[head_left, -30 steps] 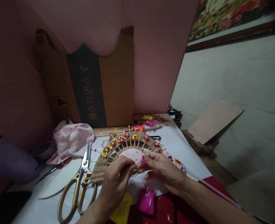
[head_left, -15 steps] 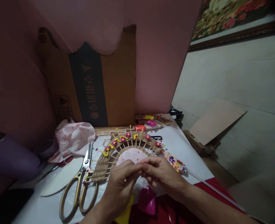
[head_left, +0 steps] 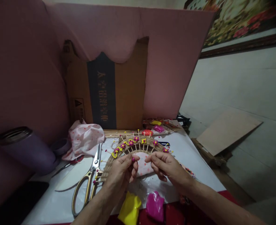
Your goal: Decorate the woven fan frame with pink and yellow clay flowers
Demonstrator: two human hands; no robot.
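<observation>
An arched woven jute piece point(head_left: 119, 150) on thin sticks lies on the white table, dotted with pink and yellow clay flowers. My left hand point(head_left: 121, 173) rests on the arch's left inner edge, fingers pinched on a small pink clay bit point(head_left: 133, 159). My right hand point(head_left: 166, 165) hovers at the arch's right inner edge, fingers curled loosely, with nothing visible in them. A pink dotted cloth patch point(head_left: 143, 167) shows between the two hands.
Gold-handled scissors point(head_left: 87, 184) lie left of the arch. Yellow clay point(head_left: 129, 210) and pink clay point(head_left: 155, 206) in wrappers sit near me. A purple flask point(head_left: 27, 150), a crumpled pink cloth point(head_left: 85, 139) and a cardboard box point(head_left: 107, 90) stand behind; more clay packs point(head_left: 158, 125) lie at the back.
The camera tilted and shifted, bringing the flask into view. My hands, pressed together over a pink clay bit, have parted; the left now holds the bit at the arch.
</observation>
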